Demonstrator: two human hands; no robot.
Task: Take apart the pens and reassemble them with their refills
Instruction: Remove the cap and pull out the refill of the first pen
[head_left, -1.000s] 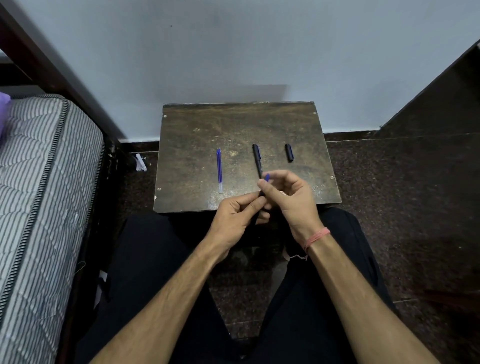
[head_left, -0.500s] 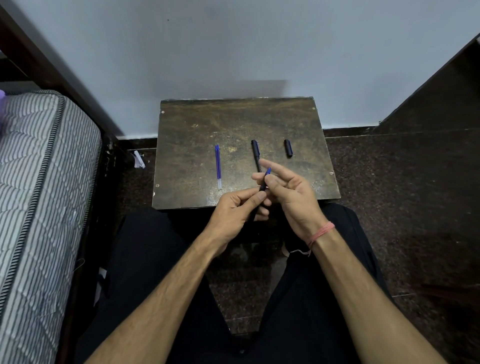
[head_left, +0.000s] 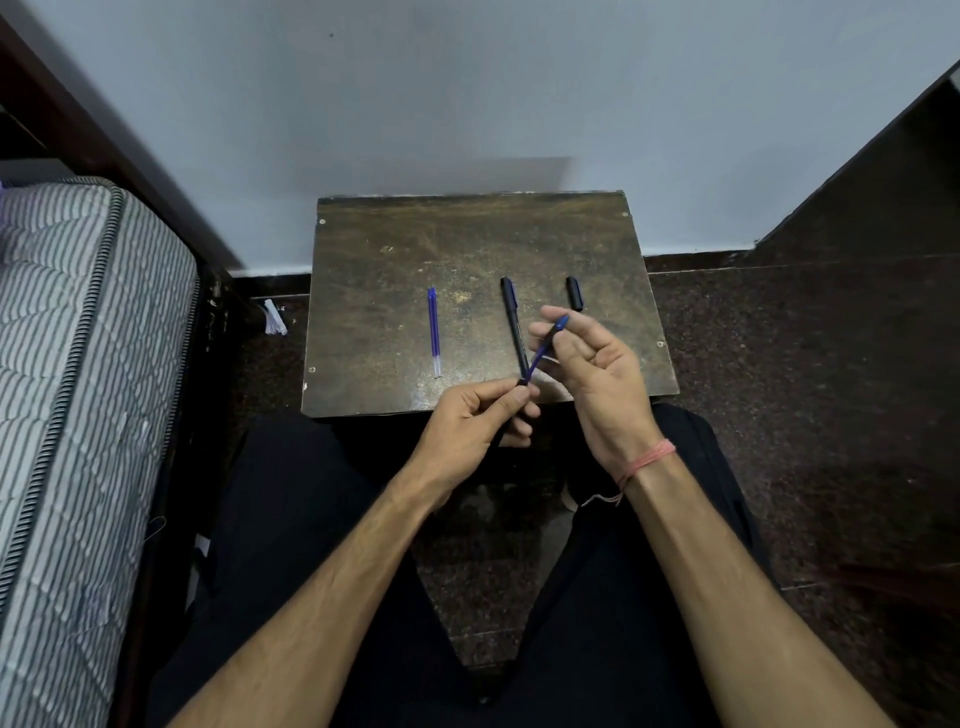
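My left hand (head_left: 475, 423) grips a black pen barrel (head_left: 521, 383) just in front of the small brown table (head_left: 467, 234); most of the barrel is hidden in the fist. A blue refill (head_left: 544, 349) sticks out of the barrel, slanting up to the right. My right hand (head_left: 597, 374) pinches the refill near its upper end. On the table lie a loose blue refill (head_left: 434, 332) to the left, a black pen (head_left: 513, 319) in the middle, and a short black cap (head_left: 574, 293) to the right.
The table stands against a pale wall (head_left: 467, 104), above my knees. A striped mattress (head_left: 78, 364) on a dark bed frame fills the left side. A white scrap (head_left: 274, 317) lies on the dark speckled floor (head_left: 805, 389).
My right hand has moved up and to the right, drawing more of the blue refill out of the barrel. My left hand has stayed in place on the barrel.
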